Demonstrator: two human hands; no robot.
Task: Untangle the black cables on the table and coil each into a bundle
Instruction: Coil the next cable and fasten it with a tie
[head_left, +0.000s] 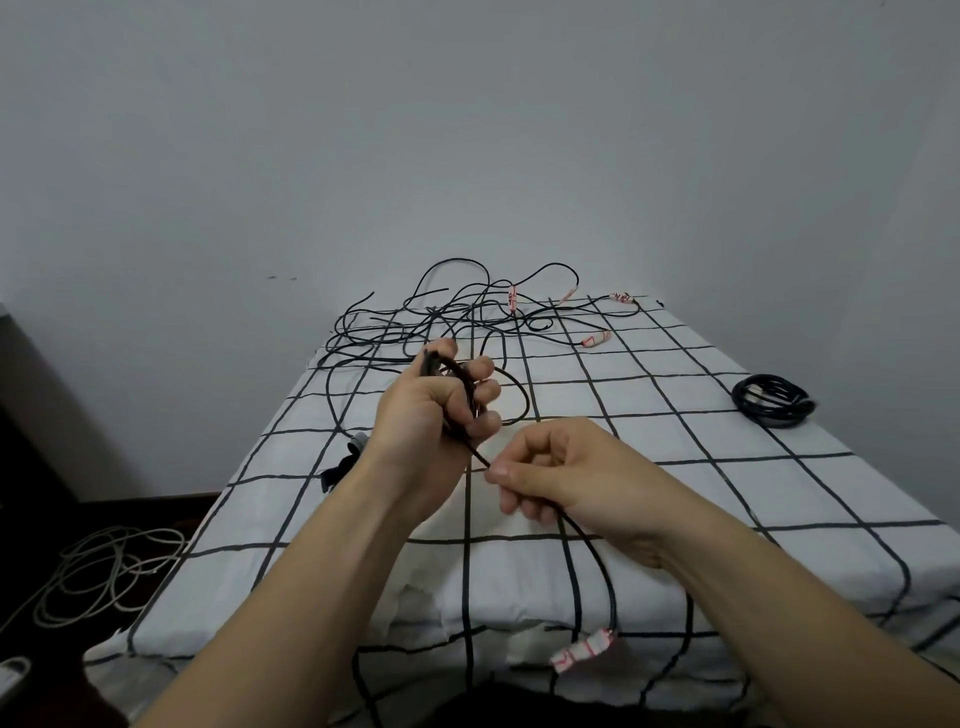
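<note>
Over the grid-lined white worktop (675, 519), left hand (431, 415) has a curled grip round the thin black cable coil (465, 387) so loops hold together, right hand (571, 478) pinches the slack (597, 561), likely to feed another loop

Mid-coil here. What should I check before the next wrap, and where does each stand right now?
1. Left hand grip on the coil: ok, fingers curled round the loops.
2. Right hand hold on the feed strand: ok, pinched just below the coil.
3. Strand between the hands knot-free: ok, short and straight.
4. Remaining length clear of the tangle: ok, it runs toward the near edge of the table, by the tagged end.
5. Coil's start end free of the tangle: cannot tell, hidden by fingers.
6. Finished bundle out of the way: ok, apart at the right.
</note>
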